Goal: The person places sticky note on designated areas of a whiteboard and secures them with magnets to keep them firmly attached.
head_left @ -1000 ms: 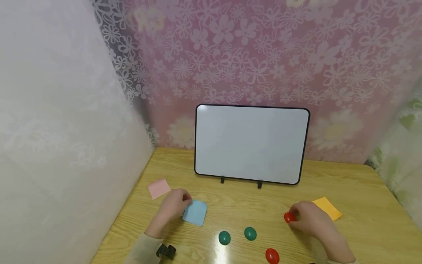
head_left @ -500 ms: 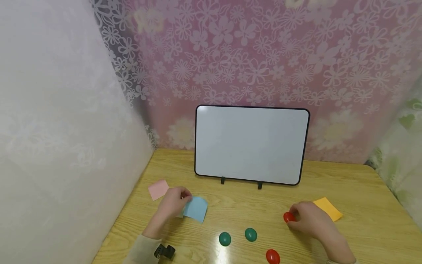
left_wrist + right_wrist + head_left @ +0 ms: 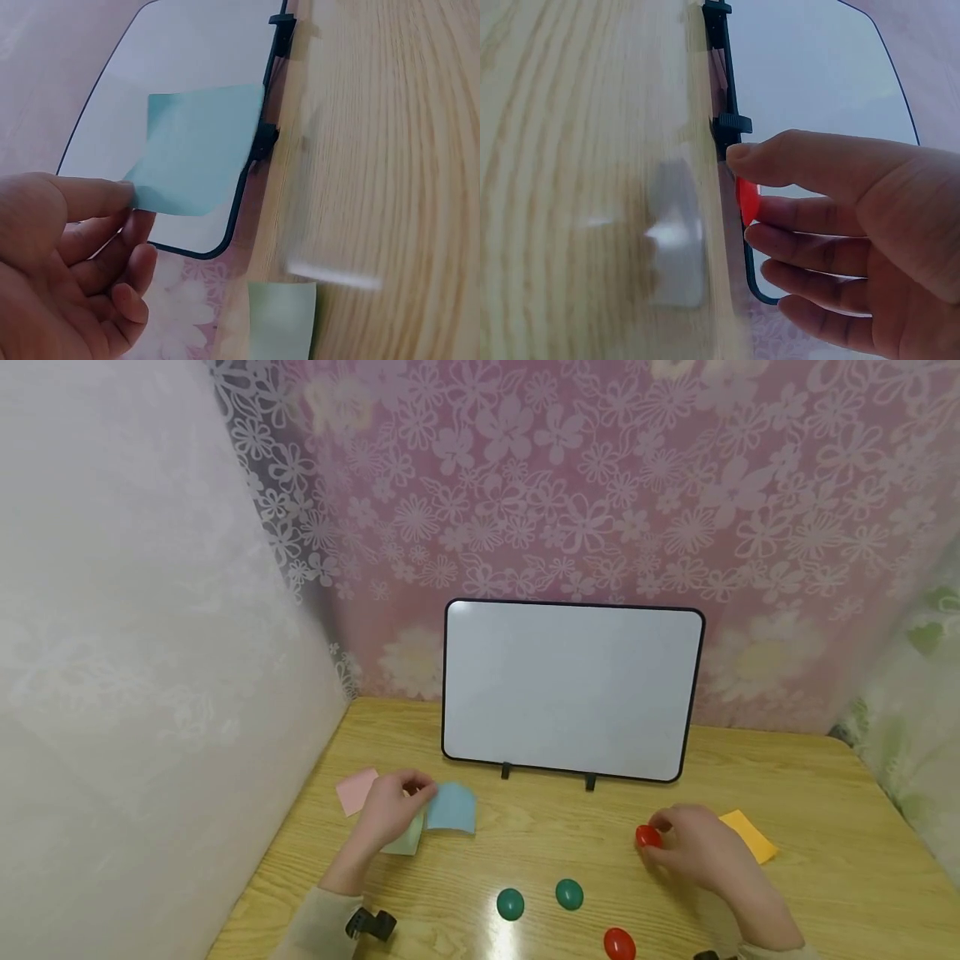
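My left hand (image 3: 392,810) pinches a light blue sticky note (image 3: 452,808) by its corner, between thumb and fingertips. In the left wrist view the note (image 3: 199,150) is lifted and slightly curved, overlapping the whiteboard behind it. Partly hidden below that hand, a pale green sticky note (image 3: 406,841) lies on the table. My right hand (image 3: 699,847) holds a glossy red round magnet (image 3: 648,837) between thumb and fingers, above the table. The right wrist view shows this magnet (image 3: 747,199) nearly edge-on, with the other fingers spread below it.
A black-framed whiteboard (image 3: 573,689) stands on small black feet at the back. Two green magnets (image 3: 511,904) and another red magnet (image 3: 619,943) lie in front. A pink sticky note (image 3: 356,792) is at left, an orange one (image 3: 750,837) behind the right hand. Walls border the table.
My left hand has lifted the blue note and moved it away from me, uncovering the pale green one. The right hand has shifted slightly forward and left with the red magnet.
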Tool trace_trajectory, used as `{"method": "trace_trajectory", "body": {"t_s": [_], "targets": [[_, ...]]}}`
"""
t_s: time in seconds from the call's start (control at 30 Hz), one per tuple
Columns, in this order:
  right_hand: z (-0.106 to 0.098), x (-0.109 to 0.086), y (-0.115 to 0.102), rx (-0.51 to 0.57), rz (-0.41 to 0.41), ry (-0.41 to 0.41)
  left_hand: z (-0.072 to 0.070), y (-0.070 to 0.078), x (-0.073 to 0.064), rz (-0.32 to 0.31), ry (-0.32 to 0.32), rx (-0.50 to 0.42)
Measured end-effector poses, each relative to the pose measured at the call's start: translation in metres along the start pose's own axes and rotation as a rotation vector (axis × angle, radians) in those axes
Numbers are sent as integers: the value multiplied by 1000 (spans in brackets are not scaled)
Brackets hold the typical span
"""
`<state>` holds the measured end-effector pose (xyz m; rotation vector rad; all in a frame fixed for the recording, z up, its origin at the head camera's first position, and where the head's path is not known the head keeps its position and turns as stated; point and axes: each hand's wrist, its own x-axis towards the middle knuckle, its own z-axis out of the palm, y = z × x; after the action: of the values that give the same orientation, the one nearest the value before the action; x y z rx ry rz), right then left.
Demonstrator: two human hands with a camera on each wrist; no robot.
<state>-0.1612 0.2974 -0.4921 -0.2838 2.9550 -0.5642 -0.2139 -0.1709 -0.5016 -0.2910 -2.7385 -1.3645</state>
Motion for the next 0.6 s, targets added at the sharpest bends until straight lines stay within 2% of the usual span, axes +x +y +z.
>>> {"method": "trace_trajectory", "body": {"t_s": [0.13, 0.3, 0.47, 0.6], "targets": [[-2, 5, -6, 17, -45, 54, 2, 7, 4, -4, 16, -58], [-4, 10, -18, 28, -107, 151, 9, 13, 9, 32, 32, -113], [-6, 13, -28, 37, -119, 199, 17, 16, 13, 42, 20, -151], [-9, 17, -34, 50, -125, 222, 19, 19, 17, 17, 25, -186]]}}
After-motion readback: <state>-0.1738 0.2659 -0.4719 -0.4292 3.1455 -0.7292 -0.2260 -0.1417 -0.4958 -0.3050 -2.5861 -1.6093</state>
